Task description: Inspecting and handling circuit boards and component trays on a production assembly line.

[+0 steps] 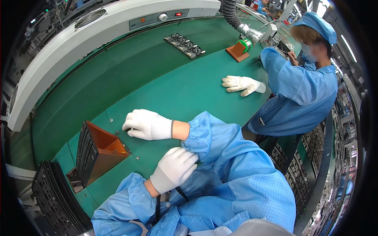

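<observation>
Both my hands wear white knit gloves. My right hand [149, 124] rests on the green table surface [181, 102], its arm reaching leftward across my front. Its fingers curl downward, and their undersides are hidden. Closer to my body, my left hand [173, 169] lies against the blue right sleeve [220, 137], just below the cuff. Its fingers are bent in; whatever they grip, if anything, is hidden. A brown-orange angled holder [108, 147] stands left of my right hand, with dark flat plates [87, 151] leaning along its left side.
Black perforated trays [59, 196] stand at the lower left. A green conveyor belt [130, 74] carries a circuit board panel [184, 45] under a white hood [114, 23]. A solder-like spool [247, 45] sits on a brown stand [237, 52]. A co-worker's gloved hand [242, 84] lies on the table.
</observation>
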Demonstrator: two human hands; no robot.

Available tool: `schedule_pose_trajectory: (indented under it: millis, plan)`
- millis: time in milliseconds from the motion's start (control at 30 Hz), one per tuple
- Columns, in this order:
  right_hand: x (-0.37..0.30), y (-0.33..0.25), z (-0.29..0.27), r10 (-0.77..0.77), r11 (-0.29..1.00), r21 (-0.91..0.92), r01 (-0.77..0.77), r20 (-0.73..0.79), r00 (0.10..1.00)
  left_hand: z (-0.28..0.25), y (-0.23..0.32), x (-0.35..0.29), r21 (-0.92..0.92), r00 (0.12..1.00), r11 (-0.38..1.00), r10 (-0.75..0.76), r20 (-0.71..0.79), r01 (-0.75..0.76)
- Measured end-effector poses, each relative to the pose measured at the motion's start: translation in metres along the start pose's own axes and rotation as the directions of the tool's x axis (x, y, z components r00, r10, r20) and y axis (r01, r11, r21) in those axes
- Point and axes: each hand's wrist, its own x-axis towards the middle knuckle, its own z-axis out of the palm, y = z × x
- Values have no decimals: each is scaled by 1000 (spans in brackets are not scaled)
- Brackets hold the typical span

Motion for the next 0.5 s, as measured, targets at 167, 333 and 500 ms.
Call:
schedule_pose_trajectory:
  millis: [167,333,500]
  plan:
    - [0,1,0,-17,1000,13,17,-22,1000,0,1,2,1,1000,1000,-3,8,3]
    - [1,1,-1,4,1000,20,-4,-12,1000,1,1,2,8,1000,1000,-11,11,11]
    - [0,1,0,32,999,15,-32,30,999,1,2,2,15,1000,1000,-14,11,14]
